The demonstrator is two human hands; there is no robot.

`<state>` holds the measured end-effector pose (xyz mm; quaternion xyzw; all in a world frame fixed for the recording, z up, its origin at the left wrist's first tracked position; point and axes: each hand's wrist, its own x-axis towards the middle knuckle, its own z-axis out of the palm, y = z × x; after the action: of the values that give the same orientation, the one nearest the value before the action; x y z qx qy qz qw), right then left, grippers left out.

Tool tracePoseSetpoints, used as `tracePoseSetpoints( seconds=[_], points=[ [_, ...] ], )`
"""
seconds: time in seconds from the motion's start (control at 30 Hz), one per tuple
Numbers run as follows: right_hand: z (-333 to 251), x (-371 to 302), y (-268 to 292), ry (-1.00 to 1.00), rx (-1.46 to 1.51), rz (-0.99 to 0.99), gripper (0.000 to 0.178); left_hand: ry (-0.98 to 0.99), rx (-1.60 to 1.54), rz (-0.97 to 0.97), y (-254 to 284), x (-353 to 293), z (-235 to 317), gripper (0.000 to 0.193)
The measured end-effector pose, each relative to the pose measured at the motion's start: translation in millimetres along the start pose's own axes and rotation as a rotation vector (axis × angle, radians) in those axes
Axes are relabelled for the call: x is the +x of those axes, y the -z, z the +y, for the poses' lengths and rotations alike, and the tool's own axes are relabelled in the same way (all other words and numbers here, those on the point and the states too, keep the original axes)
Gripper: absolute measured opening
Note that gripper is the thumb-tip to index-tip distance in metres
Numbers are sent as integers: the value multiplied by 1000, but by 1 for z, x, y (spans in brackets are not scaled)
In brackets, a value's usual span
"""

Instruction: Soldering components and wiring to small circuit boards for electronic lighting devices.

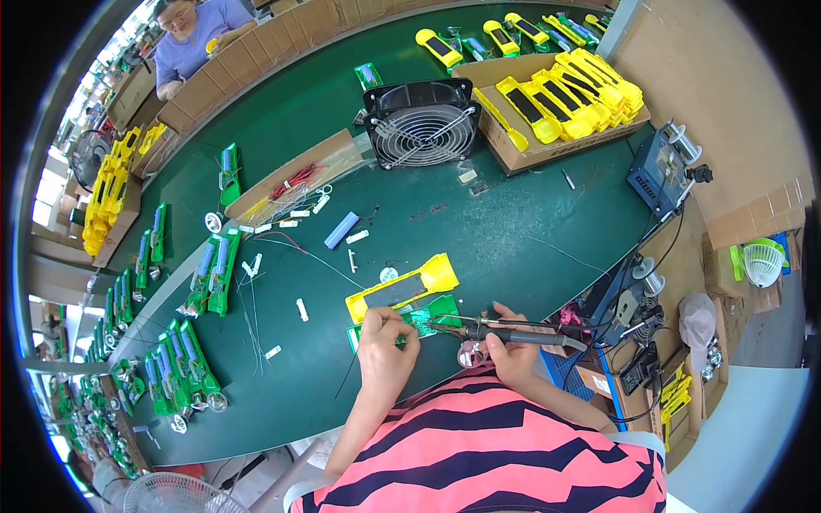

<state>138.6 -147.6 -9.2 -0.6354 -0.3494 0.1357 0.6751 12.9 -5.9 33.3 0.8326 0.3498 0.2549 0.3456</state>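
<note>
My right hand (pixel 513 349) grips a soldering iron (pixel 528 337) with a dark handle; its tip reaches the green housing (pixel 443 308) in front of me. A small circuit board (pixel 419 320) lies in that housing. Just left of the board, my left hand (pixel 386 346) is closed in a pinch, its fingertips at the housing. A thin dark wire (pixel 345 377) sticks out beside this hand; I cannot see whether the fingers hold it. Beneath the iron is a round shiny reflector (pixel 469 354). A yellow casing (pixel 439 273) with a dark strip lies directly behind the housing.
A black fan (pixel 422 137) stands behind, beside a carton (pixel 513 158) of yellow casings. Green assemblies (pixel 175 363) with blue cells lie at left. A loose blue cell (pixel 341 231) and white connectors (pixel 302 309) are scattered mid-table. A blue soldering station (pixel 658 175) stands at right; cables trail there.
</note>
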Motion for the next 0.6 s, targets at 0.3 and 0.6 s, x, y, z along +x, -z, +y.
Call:
tracePoseSetpoints(
  seconds=[0.3,0.6],
  points=[
    [-8,-1,-8,-58,99,30,15,-14,5,25,-1,0,2,12],
    [3,-2,-2,25,35,-48,18,-16,42,18,-2,1,3,12]
  ],
)
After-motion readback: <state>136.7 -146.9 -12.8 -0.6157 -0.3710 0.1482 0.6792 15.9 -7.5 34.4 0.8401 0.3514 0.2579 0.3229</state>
